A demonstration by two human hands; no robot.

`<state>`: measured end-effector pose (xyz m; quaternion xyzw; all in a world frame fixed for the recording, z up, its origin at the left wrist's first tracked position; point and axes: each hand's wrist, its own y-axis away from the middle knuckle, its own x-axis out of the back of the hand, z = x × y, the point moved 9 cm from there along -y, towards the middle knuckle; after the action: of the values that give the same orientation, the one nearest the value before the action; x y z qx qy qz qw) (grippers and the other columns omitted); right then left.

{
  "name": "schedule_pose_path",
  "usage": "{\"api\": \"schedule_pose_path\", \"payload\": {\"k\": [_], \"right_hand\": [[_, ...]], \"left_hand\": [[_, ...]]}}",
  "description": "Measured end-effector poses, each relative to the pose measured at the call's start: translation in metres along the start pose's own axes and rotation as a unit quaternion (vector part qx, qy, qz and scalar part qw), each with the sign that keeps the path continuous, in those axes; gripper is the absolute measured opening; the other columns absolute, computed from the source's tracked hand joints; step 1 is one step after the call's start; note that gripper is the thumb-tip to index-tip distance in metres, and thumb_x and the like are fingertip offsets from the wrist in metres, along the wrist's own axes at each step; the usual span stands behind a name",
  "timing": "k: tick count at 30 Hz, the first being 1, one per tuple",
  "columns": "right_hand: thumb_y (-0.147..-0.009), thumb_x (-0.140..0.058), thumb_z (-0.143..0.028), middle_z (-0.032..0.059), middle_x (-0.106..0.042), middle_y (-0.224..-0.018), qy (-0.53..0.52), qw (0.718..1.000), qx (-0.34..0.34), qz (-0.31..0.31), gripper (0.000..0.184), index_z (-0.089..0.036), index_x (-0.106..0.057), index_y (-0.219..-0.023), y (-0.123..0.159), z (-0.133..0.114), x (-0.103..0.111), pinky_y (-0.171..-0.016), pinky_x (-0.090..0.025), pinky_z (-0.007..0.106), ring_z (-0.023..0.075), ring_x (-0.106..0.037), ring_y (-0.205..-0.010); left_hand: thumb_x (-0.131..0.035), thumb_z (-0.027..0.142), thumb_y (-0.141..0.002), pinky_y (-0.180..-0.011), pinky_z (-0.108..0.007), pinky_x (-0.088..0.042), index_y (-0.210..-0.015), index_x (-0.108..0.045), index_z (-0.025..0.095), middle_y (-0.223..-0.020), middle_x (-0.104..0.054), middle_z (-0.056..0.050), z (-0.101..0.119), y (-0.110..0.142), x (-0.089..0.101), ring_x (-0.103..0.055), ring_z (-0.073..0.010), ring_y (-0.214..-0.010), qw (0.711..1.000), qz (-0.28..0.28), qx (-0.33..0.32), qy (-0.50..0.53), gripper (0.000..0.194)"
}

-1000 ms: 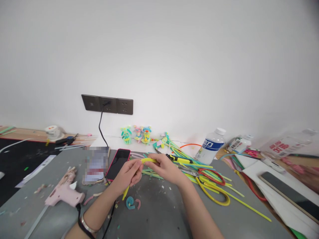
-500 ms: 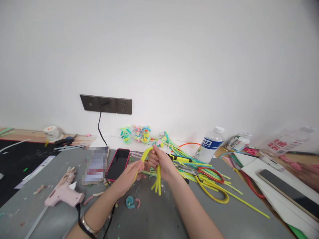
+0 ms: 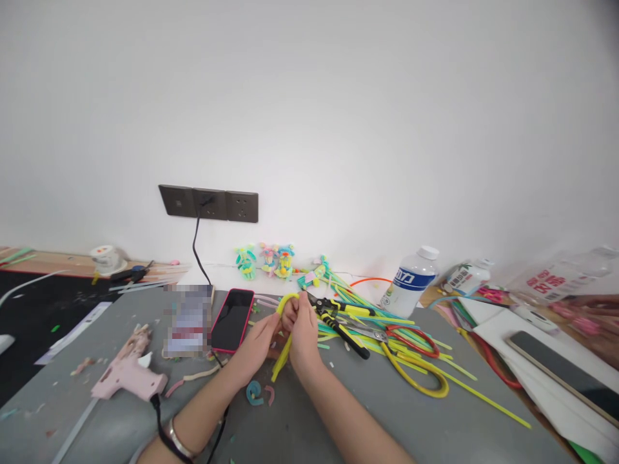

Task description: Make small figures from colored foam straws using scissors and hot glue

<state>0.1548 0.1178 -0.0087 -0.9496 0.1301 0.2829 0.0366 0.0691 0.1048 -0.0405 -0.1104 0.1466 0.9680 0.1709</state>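
Note:
A bundle of yellow pipe cleaners [image 3: 281,362] is bent into an arch between my two hands, its loose ends pointing down. My left hand [image 3: 258,341] pinches one side of the bend. On the other side, my right hand [image 3: 300,328] has its fingers closed round the bundle. Just right of my right hand lie yellow-and-black pliers [image 3: 345,332] with their handles apart. Beyond them, scissors [image 3: 411,345] with red and yellow handles rest on loose green and yellow pipe cleaners [image 3: 488,398]. Curled blue and pink scraps [image 3: 254,394] sit below my hands.
A pink glue gun [image 3: 130,370] and two phones [image 3: 233,320] lie on the left. Small pipe-cleaner figures [image 3: 284,261] stand by the wall. A white bottle [image 3: 411,280] is at the back right; another phone [image 3: 563,370] rests on white sheets. Another person's hand [image 3: 599,322] shows at far right.
My right hand has turned and moved slightly left, closer to my left hand. The bundle's loose ends have swung left and narrowed together. More of the pliers now shows.

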Motion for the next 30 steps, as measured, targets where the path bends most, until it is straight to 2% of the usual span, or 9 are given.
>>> {"api": "schedule_pose_path", "payload": {"k": [3,7,11,14,17,20,23,26,30], "right_hand": [[-0.086,-0.049,-0.069,-0.0088,-0.027,-0.051,0.014,1.000,0.018,0.005,0.055,-0.024,-0.032,-0.060,0.004,-0.001,-0.001,-0.041,-0.020,0.024,0.0094,-0.020,-0.044],[-0.089,-0.046,-0.067,-0.0066,-0.035,-0.057,0.101,0.992,0.075,-0.015,0.051,-0.024,-0.037,-0.063,0.008,-0.014,-0.006,-0.048,-0.030,0.025,0.0115,-0.030,-0.050],[-0.096,-0.036,-0.059,-0.0061,-0.035,-0.063,0.224,0.966,0.124,-0.019,0.043,-0.025,-0.036,-0.070,0.007,-0.025,-0.007,-0.054,-0.033,0.027,0.0134,-0.034,-0.055],[-0.097,-0.034,-0.057,-0.0066,-0.032,-0.062,0.242,0.962,0.126,-0.030,0.041,-0.026,-0.033,-0.070,0.004,-0.025,-0.006,-0.053,-0.031,0.029,0.0143,-0.033,-0.054],[-0.099,-0.035,-0.053,-0.0062,-0.034,-0.063,0.263,0.955,0.136,-0.037,0.038,-0.026,-0.033,-0.072,0.007,-0.025,-0.007,-0.056,-0.031,0.031,0.0158,-0.035,-0.056],[-0.099,-0.035,-0.049,-0.0050,-0.037,-0.068,0.292,0.945,0.144,-0.030,0.031,-0.027,-0.036,-0.078,0.013,-0.023,-0.008,-0.061,-0.032,0.032,0.0180,-0.039,-0.062],[-0.099,-0.038,-0.049,-0.0051,-0.038,-0.069,0.291,0.947,0.133,-0.029,0.028,-0.027,-0.037,-0.082,0.015,-0.020,-0.008,-0.063,-0.032,0.033,0.0188,-0.040,-0.064],[-0.096,-0.044,-0.053,-0.0057,-0.036,-0.068,0.261,0.957,0.116,-0.042,0.032,-0.026,-0.037,-0.079,0.011,-0.020,-0.007,-0.062,-0.031,0.032,0.0177,-0.038,-0.062],[-0.094,-0.045,-0.057,-0.0056,-0.038,-0.065,0.215,0.968,0.092,-0.087,0.041,-0.025,-0.038,-0.069,0.001,-0.025,-0.012,-0.061,-0.034,0.029,0.0151,-0.037,-0.059]], "left_hand": [[-0.063,0.068,-0.076,-0.044,-0.021,-0.042,-0.098,-0.064,0.017,-0.073,-0.066,-0.002,-0.003,0.000,0.002,-0.059,-0.0149,-0.057,0.999,0.006,0.001,-0.031,0.056],[-0.060,0.071,-0.076,-0.036,-0.020,-0.030,-0.102,-0.064,0.016,-0.045,-0.051,0.007,0.000,0.004,-0.007,-0.043,-0.0106,-0.034,0.999,-0.022,0.013,-0.029,0.060],[-0.068,0.068,-0.071,-0.039,-0.023,-0.037,-0.104,-0.063,0.015,-0.053,-0.059,0.004,-0.005,0.006,-0.010,-0.051,-0.0136,-0.038,0.998,-0.014,0.048,0.029,0.062],[-0.072,0.063,-0.070,-0.043,-0.023,-0.041,-0.108,-0.062,0.016,-0.063,-0.065,0.001,-0.010,0.008,-0.005,-0.059,-0.0162,-0.047,0.995,0.015,0.078,0.059,0.062],[-0.073,0.061,-0.069,-0.044,-0.023,-0.041,-0.106,-0.062,0.015,-0.064,-0.066,0.001,-0.007,0.008,-0.005,-0.059,-0.0151,-0.047,0.994,0.016,0.073,0.077,0.060],[-0.072,0.065,-0.067,-0.038,-0.020,-0.035,-0.098,-0.062,0.016,-0.053,-0.058,0.005,-0.002,0.007,-0.008,-0.050,-0.0108,-0.038,0.995,0.013,0.059,0.081,0.059],[-0.070,0.070,-0.066,-0.034,-0.017,-0.024,-0.090,-0.058,0.018,-0.045,-0.050,0.008,0.002,0.006,-0.014,-0.037,-0.0068,-0.031,0.996,-0.012,0.052,0.075,0.059],[-0.069,0.072,-0.067,-0.034,-0.016,-0.017,-0.083,-0.050,0.020,-0.045,-0.046,0.010,0.002,0.007,-0.019,-0.026,-0.0031,-0.031,0.995,-0.042,0.055,0.072,0.057],[-0.070,0.074,-0.065,-0.036,-0.015,-0.014,-0.076,-0.039,0.023,-0.043,-0.031,0.015,0.002,0.009,-0.020,-0.012,-0.0015,-0.034,0.992,-0.071,0.067,0.078,0.061]]}}
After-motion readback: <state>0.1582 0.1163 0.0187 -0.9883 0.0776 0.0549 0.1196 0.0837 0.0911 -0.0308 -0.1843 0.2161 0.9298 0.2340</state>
